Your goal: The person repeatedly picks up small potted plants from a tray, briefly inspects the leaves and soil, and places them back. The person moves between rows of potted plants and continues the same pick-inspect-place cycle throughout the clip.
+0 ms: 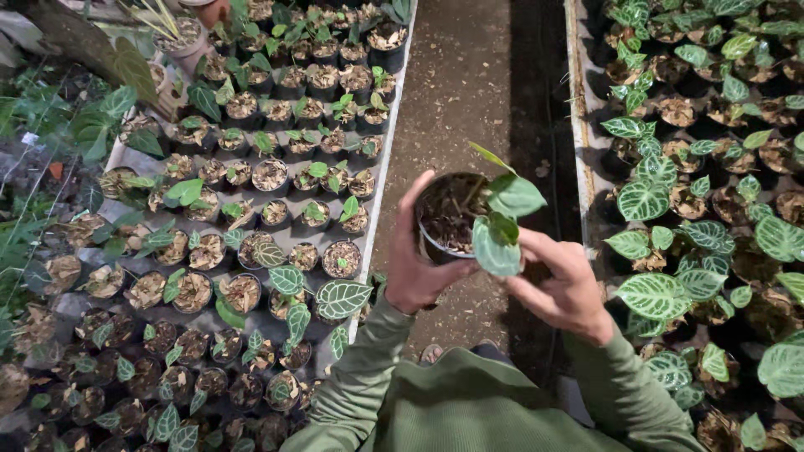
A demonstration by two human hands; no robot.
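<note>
Black pot point(445, 219) seemingly upright, both hands' grip point(416, 268) point(563, 289)

Small round black plastic nursery pot point(435, 219), held upright above the bare earth path between two plant beds, centre of scene, tipped slightly toward the viewer. Filled to near the rim with coarse brown, chippy potting mix. Carries one young plant point(501, 219) with three or four green heart-shaped leaves, pale-veined, leaning right over the rim.
</note>
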